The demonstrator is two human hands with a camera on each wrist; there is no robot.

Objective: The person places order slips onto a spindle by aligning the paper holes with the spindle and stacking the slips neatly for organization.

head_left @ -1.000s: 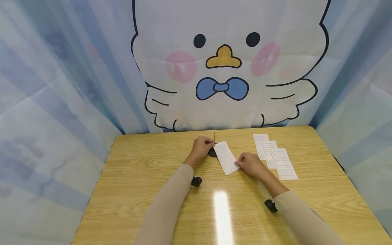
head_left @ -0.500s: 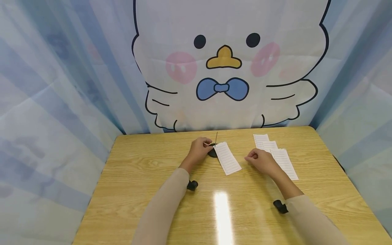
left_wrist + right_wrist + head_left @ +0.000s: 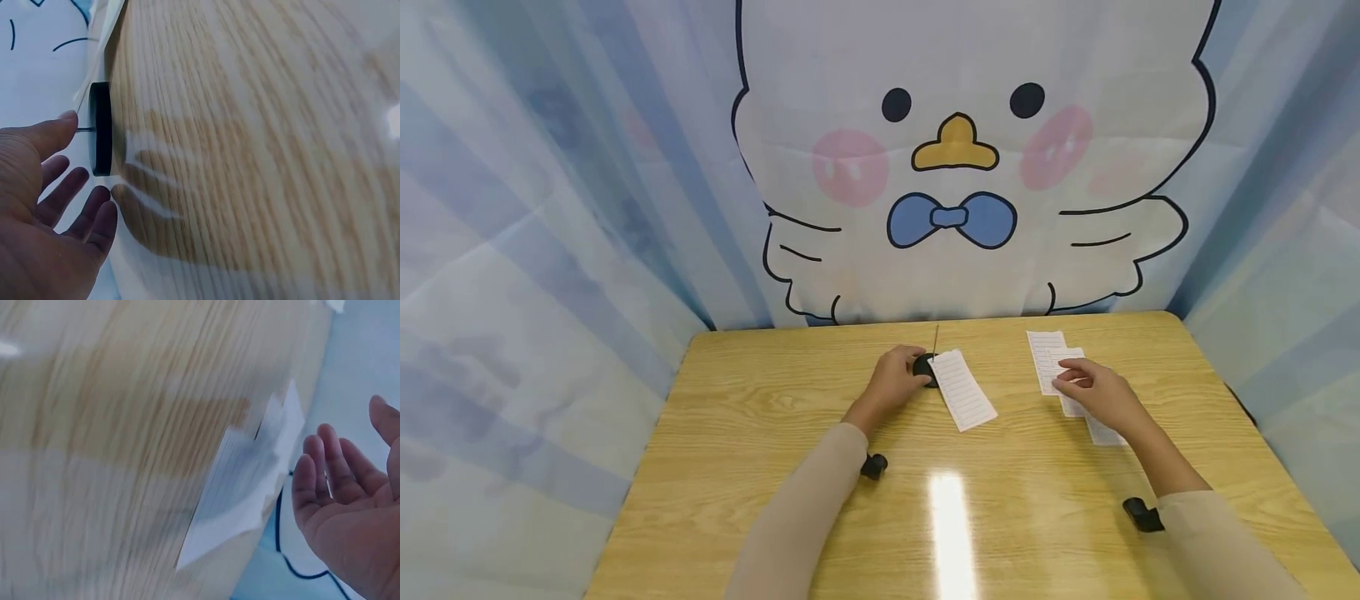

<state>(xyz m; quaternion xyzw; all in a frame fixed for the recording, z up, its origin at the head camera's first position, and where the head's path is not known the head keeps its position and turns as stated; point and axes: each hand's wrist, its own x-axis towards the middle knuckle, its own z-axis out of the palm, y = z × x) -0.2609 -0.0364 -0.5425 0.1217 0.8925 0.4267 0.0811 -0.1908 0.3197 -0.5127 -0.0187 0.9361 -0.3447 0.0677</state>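
A receipt spike with a round black base [image 3: 922, 372] and a thin upright rod [image 3: 936, 337] stands near the table's far edge. One lined paper slip [image 3: 964, 393] has its upper left corner at the rod and slants down to the right. My left hand [image 3: 891, 382] is beside the base, fingers loosely spread; in the left wrist view its thumb is close to the rod above the base [image 3: 100, 128]. Over the lined slips [image 3: 1043, 354] at the right hovers my right hand [image 3: 1101, 396], holding nothing and partly covering them. The right wrist view shows its fingers relaxed, apart from the paper [image 3: 228, 487].
The wooden table [image 3: 737, 500] reaches back to a curtain [image 3: 955, 275] with a cartoon bird. More curtain hangs along both sides. Black wrist-worn devices [image 3: 874, 466] sit under the forearms. A bright reflection lies on the middle front of the tabletop.
My right hand let go of the slip at the spike and moved right, over the overlapping slips. My left hand's fingers moved from the slip's corner down beside the base.
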